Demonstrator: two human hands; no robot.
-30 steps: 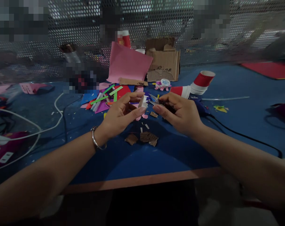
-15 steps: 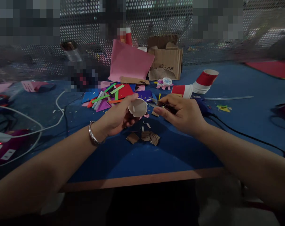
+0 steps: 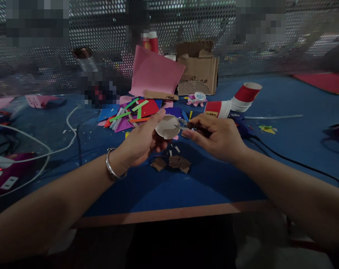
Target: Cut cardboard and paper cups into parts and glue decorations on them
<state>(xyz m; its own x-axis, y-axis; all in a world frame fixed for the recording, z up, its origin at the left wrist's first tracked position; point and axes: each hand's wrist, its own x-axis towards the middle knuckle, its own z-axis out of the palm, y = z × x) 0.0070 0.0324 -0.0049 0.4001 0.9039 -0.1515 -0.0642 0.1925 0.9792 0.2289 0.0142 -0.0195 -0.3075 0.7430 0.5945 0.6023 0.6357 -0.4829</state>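
Observation:
Between thumb and fingers, my left hand (image 3: pixel 144 140) grips a small round white piece that looks like the cut-off bottom of a paper cup (image 3: pixel 167 127). Its hollow side faces up toward me. My right hand (image 3: pixel 217 134) is closed around a pair of scissors (image 3: pixel 183 125), whose handles are mostly hidden by my fingers. The parted blades point left, and their tips reach the right rim of the white piece. Brown cardboard scraps (image 3: pixel 179 163) and white paper bits lie on the blue table below my hands.
Colored paper strips (image 3: pixel 130 112) are heaped behind my left hand. Red-and-white paper cups (image 3: pixel 247 96) lie and lean behind my right hand, near a small paper turtle (image 3: pixel 199 98). A cardboard box (image 3: pixel 197 76) and pink sheet (image 3: pixel 156 73) stand farther back. Cables (image 3: pixel 292 158) run across both sides.
My left hand has shifted slightly right and tilted the white piece, bringing its rim to the scissor blades. My right hand has stayed almost in place.

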